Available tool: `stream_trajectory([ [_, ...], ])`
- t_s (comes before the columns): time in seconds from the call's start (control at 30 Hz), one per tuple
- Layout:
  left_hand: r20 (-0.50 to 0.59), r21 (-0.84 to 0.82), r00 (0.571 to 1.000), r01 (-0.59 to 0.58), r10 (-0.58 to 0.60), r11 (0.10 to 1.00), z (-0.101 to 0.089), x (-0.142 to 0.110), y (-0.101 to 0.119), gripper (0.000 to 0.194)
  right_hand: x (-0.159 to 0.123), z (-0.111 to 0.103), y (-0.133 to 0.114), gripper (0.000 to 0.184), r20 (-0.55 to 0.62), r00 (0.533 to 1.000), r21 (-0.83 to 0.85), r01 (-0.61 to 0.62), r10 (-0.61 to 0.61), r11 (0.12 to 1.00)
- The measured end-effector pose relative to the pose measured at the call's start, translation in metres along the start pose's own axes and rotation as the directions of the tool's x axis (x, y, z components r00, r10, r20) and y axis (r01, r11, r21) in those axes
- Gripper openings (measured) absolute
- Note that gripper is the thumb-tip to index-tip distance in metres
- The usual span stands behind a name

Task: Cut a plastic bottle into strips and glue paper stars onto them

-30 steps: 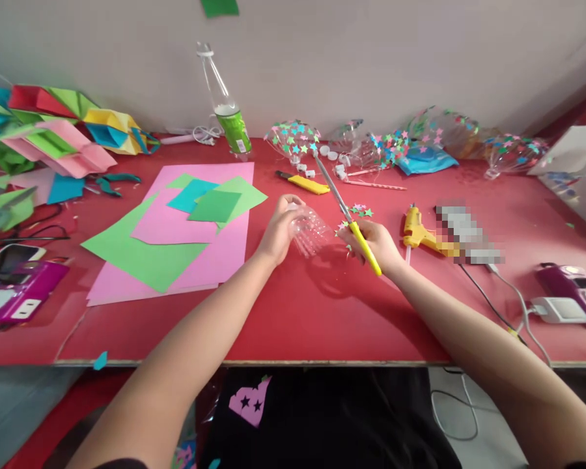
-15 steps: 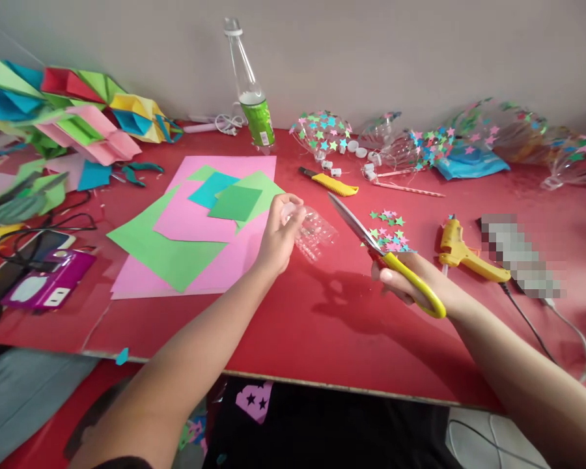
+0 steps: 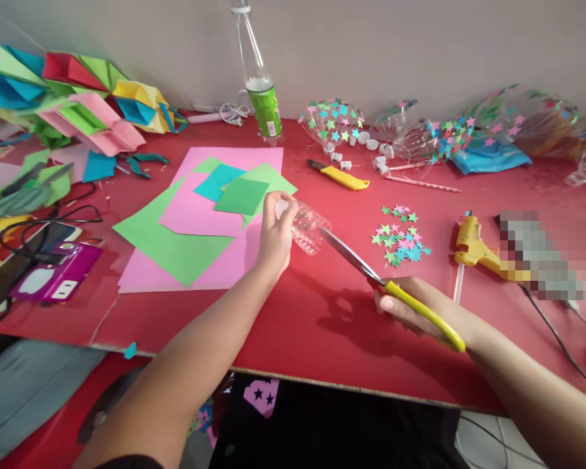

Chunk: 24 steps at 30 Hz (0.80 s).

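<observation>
My left hand is closed around one end of a clear plastic bottle piece with a bumpy surface, held above the red table. In my right hand is a pair of scissors with yellow handles; the blades look closed or nearly so. Their tips point left and reach the right edge of the plastic piece; whether they touch it I cannot tell. Several small paper stars lie on the table beyond my right hand.
Pink and green paper sheets lie left. A yellow cutter knife and a glue gun rest on the table. Along the wall stand a tall bottle and star-covered plastic pieces. A purple box with cables sits far left.
The scissors have swung from pointing up and away to pointing left, their tips now near the plastic piece. My right hand has moved right and nearer me, uncovering the stars. The view has shifted.
</observation>
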<state>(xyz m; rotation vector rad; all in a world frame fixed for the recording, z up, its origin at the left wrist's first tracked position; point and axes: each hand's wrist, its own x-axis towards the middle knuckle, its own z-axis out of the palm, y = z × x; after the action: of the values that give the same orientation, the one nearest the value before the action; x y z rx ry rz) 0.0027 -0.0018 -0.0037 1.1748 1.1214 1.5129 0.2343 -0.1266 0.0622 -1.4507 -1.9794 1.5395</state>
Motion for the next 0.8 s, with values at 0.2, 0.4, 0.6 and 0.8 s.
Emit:
stream_trajectory([
  [0.2, 0.007, 0.044, 1.000, -0.004, 0.003, 0.999, 0.005, -0.008, 0.007, 0.017, 0.000, 0.002, -0.001, 0.056, 0.019, 1.000, 0.027, 0.000, 0.000, 1.000],
  [0.4, 0.181, -0.178, 0.983, 0.067, -0.035, 0.982, 0.007, -0.009, 0.014, 0.037, 0.000, 0.001, -0.004, 0.056, 0.003, 0.998, 0.046, -0.062, 0.062, 0.997],
  [0.6, 0.345, -0.289, 0.938, 0.136, -0.030, 0.948, 0.005, -0.007, 0.023, 0.031, 0.000, 0.001, -0.003, 0.056, -0.039, 0.997, 0.055, -0.066, 0.068, 0.996],
  [0.8, 0.313, -0.253, 0.946, 0.169, -0.084, 0.953, 0.007, -0.005, 0.021, 0.016, -0.001, 0.001, -0.003, 0.058, -0.071, 0.994, 0.041, -0.085, 0.088, 0.996],
])
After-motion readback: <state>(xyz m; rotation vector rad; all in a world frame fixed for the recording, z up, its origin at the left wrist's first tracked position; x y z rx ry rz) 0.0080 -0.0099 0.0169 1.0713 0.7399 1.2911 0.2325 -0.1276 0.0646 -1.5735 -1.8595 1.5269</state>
